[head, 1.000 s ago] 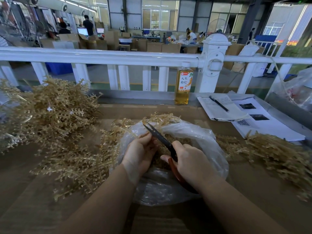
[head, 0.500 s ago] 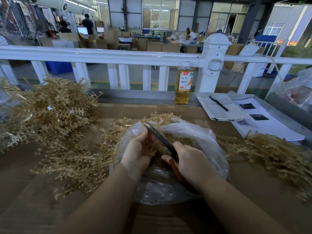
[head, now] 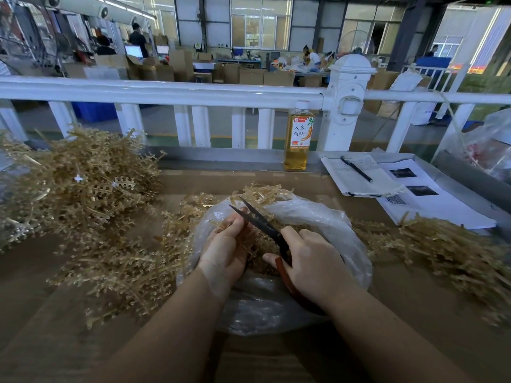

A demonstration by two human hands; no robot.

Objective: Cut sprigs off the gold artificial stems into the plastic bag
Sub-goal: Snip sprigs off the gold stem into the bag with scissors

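Gold stem (head: 243, 239) over open plastic bag (head: 326, 217), pinched in our left hand (head: 224, 247). Our right hand (head: 312, 261) grips scissors (head: 262, 222), blades parted. Loose gold stems (head: 83, 186) heaped left. Bottle (head: 298, 136) behind, label reads "人参枸杞".

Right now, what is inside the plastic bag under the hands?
Inside the plastic bag lies a heap of cut gold sprigs. The left hand, right hand and scissors cover much of it, so the heap's depth and the bag's bottom cannot be seen.
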